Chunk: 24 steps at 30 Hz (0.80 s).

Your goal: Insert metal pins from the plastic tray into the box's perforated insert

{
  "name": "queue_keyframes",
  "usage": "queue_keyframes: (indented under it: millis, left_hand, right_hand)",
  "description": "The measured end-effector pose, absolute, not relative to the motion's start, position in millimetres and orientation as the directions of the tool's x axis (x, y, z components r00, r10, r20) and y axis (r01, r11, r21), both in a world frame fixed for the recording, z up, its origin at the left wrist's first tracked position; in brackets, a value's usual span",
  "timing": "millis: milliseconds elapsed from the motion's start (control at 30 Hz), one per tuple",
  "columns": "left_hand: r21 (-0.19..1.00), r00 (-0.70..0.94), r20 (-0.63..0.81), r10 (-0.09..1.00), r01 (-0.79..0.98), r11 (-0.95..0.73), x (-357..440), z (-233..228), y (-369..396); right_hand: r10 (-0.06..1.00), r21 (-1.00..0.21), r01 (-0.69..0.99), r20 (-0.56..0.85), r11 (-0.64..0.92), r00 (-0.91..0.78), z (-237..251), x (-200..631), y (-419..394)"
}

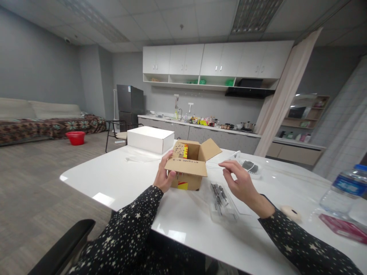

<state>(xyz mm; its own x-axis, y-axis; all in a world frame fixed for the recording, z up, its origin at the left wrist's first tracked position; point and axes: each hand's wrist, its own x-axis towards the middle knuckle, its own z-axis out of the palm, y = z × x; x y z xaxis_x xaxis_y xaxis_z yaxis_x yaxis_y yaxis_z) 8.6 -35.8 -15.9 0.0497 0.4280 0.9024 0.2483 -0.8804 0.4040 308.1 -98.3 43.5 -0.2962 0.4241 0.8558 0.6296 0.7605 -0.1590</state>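
A small cardboard box (189, 182) with yellow and red labels stands on the white table, its flaps raised and spread. My left hand (164, 173) grips its left side, thumb on the near face and fingers behind the front flap. What lies inside the box is hidden from here. To the right of the box, my right hand (239, 181) hovers over the table with its fingers bent and apart, nothing visible in them. Just below and left of it, a clear plastic tray (223, 217) holds several slim, dark and silver pen-like tools (219, 194).
A white box (149, 139) sits behind on the left, beside a crumpled clear plastic bag (140, 157). Rightward lie a white tray with a dark grey item (250, 166), a beige rounded object (291, 213), a large water bottle (342, 191) and a dark pink packet (342, 228).
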Motion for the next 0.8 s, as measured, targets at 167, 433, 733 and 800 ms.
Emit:
queue_keyframes:
  millis: [167, 433, 733, 800]
  left_hand:
    - [0.391, 0.020, 0.911, 0.412, 0.270, -0.880, 8.5, -14.2, -35.6]
    - [0.491, -0.223, 0.869, 0.441, 0.278, -0.826, 3.8, -23.1, -20.1]
    - [0.681, -0.329, 0.726, 0.604, 0.467, -0.564, -11.7, 0.5, -14.0]
    - [0.662, -0.278, 0.695, 0.663, 0.608, -0.439, -22.6, 4.6, -11.2]
  right_hand:
    - [0.653, -0.236, 0.743, 0.679, 0.627, -0.335, 11.3, 343.7, -93.4]
    - [0.845, -0.280, 0.855, 0.453, 0.437, -0.284, -13.1, 375.6, -74.5]
    - [0.894, -0.321, 0.848, 0.304, 0.421, -0.329, -10.5, 370.8, -83.1]
    - [0.902, -0.326, 0.851, 0.277, 0.412, -0.331, -11.7, 372.8, -82.1]
